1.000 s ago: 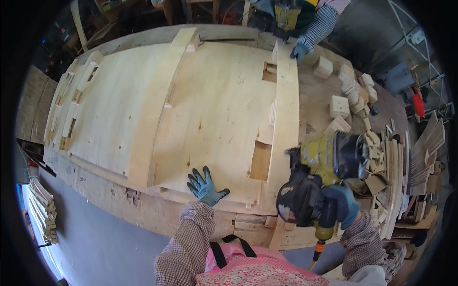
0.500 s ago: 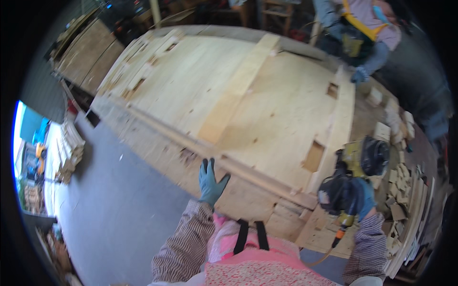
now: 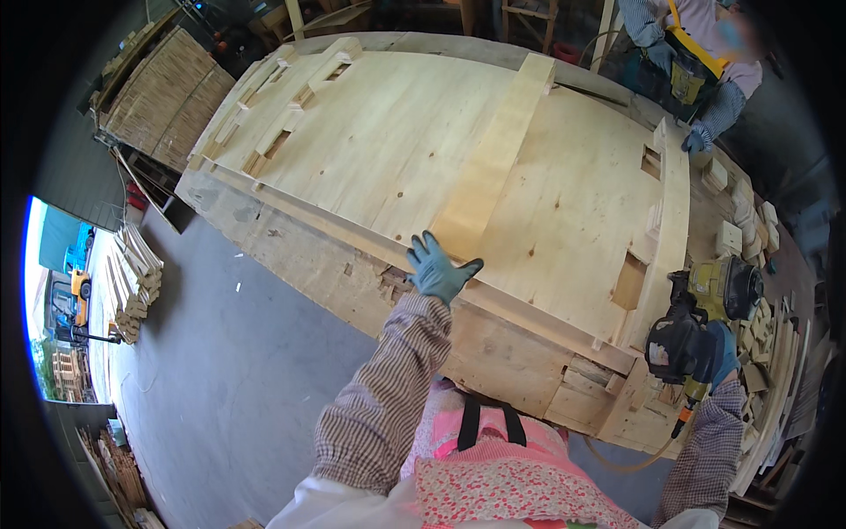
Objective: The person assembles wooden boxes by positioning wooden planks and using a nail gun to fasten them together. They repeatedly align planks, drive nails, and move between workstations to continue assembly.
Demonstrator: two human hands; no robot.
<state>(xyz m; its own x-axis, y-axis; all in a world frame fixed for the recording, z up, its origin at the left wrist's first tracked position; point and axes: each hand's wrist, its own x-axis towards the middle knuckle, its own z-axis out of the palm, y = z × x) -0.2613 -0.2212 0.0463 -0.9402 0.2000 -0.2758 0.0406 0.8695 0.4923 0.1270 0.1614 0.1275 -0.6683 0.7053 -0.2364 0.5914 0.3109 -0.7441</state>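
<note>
A large plywood panel (image 3: 361,150) lies on a worn wooden workbench (image 3: 304,251), with a flat wooden board (image 3: 493,163) across it. My left hand (image 3: 439,273), in a blue-grey glove, has its fingers spread at the panel's near edge, by the board's near end. Whether it presses on the wood or hovers just above, I cannot tell. My right hand (image 3: 724,348), gloved too, is wrapped round the handle of a black and yellow coil nail gun (image 3: 683,331). The gun is at the panel's near right corner, beside a wooden strip (image 3: 667,229) along the right edge.
A yellowish air hose (image 3: 630,465) trails from the gun past my apron. Across the bench, a co-worker's gloved hand (image 3: 696,139) is at the panel's far right corner. Wood offcuts (image 3: 758,348) lie at the right. Stacked timber (image 3: 134,280) stands on the left floor.
My left hand has moved forward to the panel's edge, near the board's end. The view has shifted, so the panel appears farther right. My right hand still holds the nail gun.
</note>
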